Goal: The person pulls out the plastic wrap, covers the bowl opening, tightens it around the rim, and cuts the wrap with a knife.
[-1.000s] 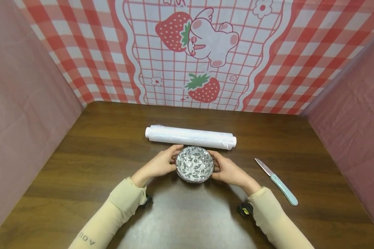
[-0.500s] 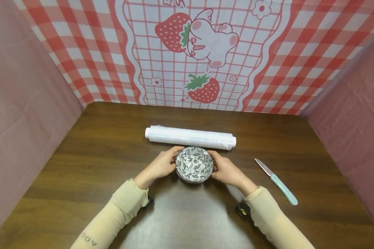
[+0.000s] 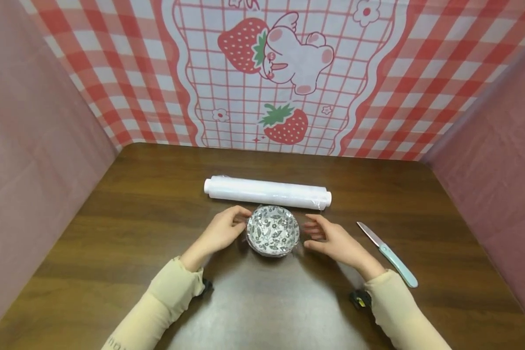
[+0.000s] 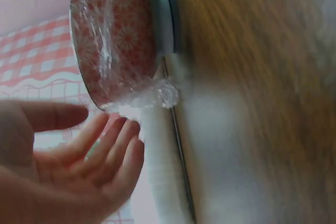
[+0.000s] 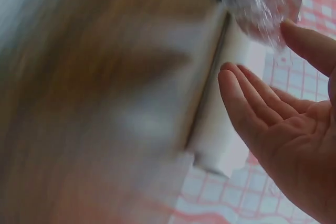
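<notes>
A small bowl [image 3: 273,231] stands upright on the table, grey leaf pattern inside. In the left wrist view its outside is red with a floral pattern, and clear cling film [image 4: 107,51] clings to the wall and bunches near the foot. My left hand [image 3: 220,231] is at the bowl's left side, fingers loosely bent and holding nothing; whether a fingertip touches the rim I cannot tell. To the right, my right hand [image 3: 334,240] is apart from the bowl, its fingers extended and thumb spread, as the right wrist view also shows.
Just behind the bowl lies a white roll of cling film [image 3: 267,191], lengthwise across the table [image 3: 135,218]. A paring knife [image 3: 395,262] with a pale green handle lies at the right, near my right forearm. A checked cloth [image 3: 135,73] hangs at the back.
Both hands held the bowl's sides before. Now the right hand has let go and moved right, and the left has loosened and drawn slightly left. The bowl stays put.
</notes>
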Demonstrator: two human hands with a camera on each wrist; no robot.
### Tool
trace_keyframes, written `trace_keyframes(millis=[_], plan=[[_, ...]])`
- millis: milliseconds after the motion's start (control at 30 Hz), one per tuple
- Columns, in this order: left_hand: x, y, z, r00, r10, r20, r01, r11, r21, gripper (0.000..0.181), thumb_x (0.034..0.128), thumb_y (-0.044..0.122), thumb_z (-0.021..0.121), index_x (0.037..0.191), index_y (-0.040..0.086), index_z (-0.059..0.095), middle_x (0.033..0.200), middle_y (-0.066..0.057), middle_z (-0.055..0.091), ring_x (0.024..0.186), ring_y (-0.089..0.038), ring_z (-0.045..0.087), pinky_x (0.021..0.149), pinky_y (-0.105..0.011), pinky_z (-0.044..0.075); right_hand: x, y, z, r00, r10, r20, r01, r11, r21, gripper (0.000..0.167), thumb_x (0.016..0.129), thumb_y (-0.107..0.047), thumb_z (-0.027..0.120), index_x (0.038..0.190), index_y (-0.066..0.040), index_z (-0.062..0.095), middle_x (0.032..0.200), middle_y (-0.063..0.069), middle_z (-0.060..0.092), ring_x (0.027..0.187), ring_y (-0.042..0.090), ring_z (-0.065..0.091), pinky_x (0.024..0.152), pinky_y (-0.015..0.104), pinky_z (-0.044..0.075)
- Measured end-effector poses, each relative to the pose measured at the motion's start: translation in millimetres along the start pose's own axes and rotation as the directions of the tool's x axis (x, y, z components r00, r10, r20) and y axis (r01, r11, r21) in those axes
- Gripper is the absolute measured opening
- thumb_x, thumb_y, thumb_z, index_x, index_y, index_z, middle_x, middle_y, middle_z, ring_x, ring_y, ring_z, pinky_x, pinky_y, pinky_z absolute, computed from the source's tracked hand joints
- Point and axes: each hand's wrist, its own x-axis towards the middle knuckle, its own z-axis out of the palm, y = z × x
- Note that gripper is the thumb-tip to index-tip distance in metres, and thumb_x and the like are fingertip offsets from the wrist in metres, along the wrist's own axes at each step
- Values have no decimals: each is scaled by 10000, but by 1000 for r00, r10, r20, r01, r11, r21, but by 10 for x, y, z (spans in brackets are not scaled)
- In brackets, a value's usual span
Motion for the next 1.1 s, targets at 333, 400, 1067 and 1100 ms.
trace_keyframes(millis=[333, 400, 1067, 1100], plan=[[-118, 226, -59, 978, 43, -205, -42, 999, 8, 107, 838, 62, 564, 860, 125, 648, 851, -9, 656, 714, -111, 567, 654, -274, 468, -288, 33, -435, 988, 13, -154, -62, 946, -320, 93, 860, -150, 614, 943, -142, 654, 869, -15, 669, 720, 56, 558, 633, 219, 457], [-150, 308, -33, 979, 93, -183, -90, 996, 22, 115, 840, 58, 562, 852, 137, 645, 852, 12, 647, 708, -92, 549, 653, -253, 465, -356, 59, -476, 982, 20, -187, -87, 930, -357, 75, 854, -148, 620, 912, -158, 665, 853, -23, 671, 690, 55, 536, 613, 220, 440], [-240, 825, 618, 844, 534, 48, -521, 796, 310, 231, 869, 203, 568, 1090, 140, 596, 1081, 45, 613, 1039, -93, 551, 952, -250, 401, -909, 337, -761, 937, 78, -341, -234, 864, -445, 214, 821, -102, 648, 1033, -78, 635, 978, 157, 639, 842, 327, 610, 680, 474, 470], [-233, 856, 642, 842, 536, 61, -525, 786, 326, 237, 871, 217, 566, 1097, 149, 595, 1093, 52, 609, 1049, -89, 545, 953, -247, 397, -922, 347, -771, 938, 91, -336, -242, 863, -443, 217, 828, -116, 643, 1042, -78, 632, 983, 165, 636, 852, 337, 608, 684, 493, 463]])
